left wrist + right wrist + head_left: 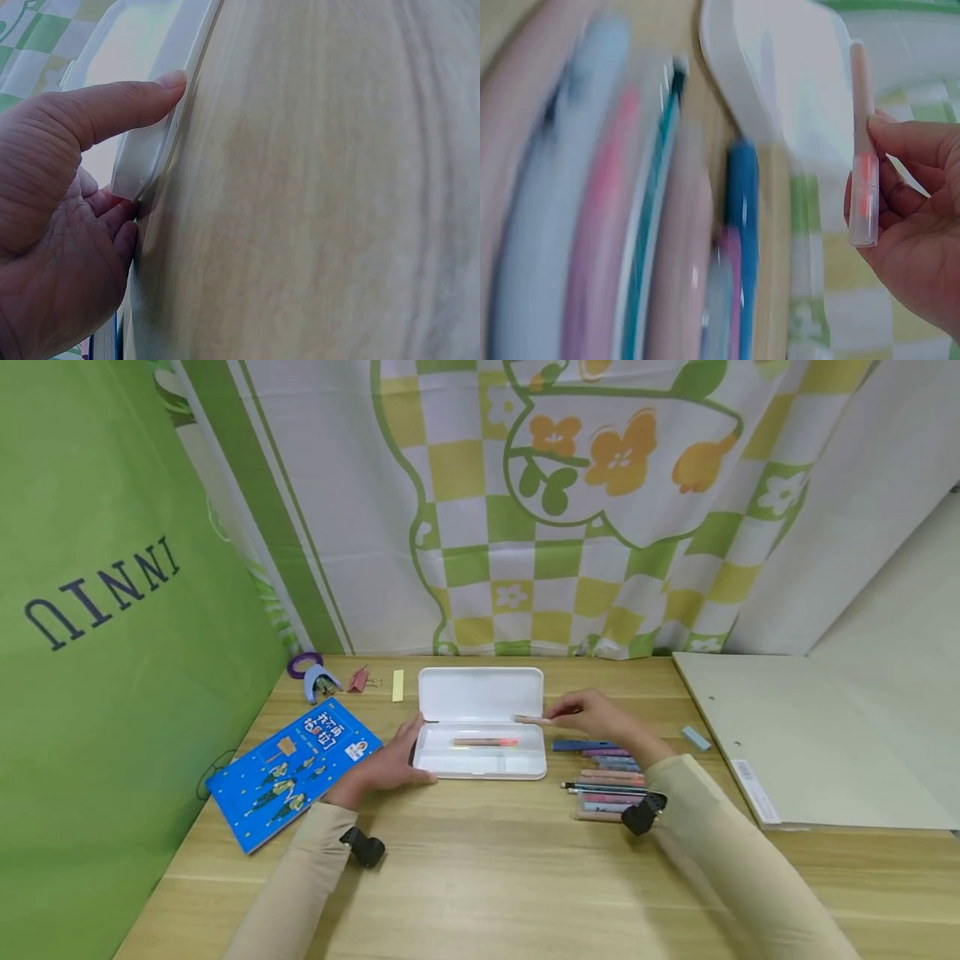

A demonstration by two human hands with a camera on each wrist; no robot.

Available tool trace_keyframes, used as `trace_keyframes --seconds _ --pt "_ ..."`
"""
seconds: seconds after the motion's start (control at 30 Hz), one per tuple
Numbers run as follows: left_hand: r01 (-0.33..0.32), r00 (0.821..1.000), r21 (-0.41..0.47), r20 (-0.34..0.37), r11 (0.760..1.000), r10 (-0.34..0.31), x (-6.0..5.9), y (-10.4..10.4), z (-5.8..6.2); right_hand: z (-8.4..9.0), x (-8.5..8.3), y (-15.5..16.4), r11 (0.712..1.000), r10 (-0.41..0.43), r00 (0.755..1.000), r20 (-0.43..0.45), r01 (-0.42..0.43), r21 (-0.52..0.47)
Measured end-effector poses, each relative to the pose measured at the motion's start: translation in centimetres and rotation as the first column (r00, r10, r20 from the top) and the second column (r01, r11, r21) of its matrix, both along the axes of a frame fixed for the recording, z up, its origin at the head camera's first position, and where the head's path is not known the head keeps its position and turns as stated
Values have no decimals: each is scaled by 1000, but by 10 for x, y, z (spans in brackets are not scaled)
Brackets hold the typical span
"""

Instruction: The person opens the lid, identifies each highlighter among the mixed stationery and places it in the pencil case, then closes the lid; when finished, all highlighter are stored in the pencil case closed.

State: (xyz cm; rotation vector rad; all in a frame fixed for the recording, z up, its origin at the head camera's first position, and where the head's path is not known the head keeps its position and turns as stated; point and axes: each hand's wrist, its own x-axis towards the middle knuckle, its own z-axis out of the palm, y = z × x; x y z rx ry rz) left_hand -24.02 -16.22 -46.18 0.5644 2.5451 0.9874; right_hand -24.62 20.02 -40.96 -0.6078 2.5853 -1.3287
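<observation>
The right hand (922, 195) pinches a pen (862, 131) between thumb and fingers, its clear cap toward the palm, its plain end out over the case (450, 763), near the hinge. Its long axis runs left-right, roughly along the hinge. The left hand (386, 766) holds the case's near left corner, thumb on the front rim, fingers bent against the end. The lid (480, 693) is open; inside lies another pen (480, 742), orange end pointing right. More pens (603, 798) lie left-right in a row beside it.
</observation>
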Motion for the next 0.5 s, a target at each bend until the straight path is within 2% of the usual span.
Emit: trace_keyframes --seconds 0.1,0.23,0.5 --pt "-1 1000 -2 1 1000 1 0 0 -1 -4 -2 -25 999 42 999 -22 -42 -31" --pt "0 1000 0 6 1000 0 0 0 -1 -11 -6 -51 998 58 997 -49 -59 -27" --pt "2 1000 6 -4 1000 -2 0 -1 -1 -21 -15 -81 999 -15 1000 -15 14 -34"
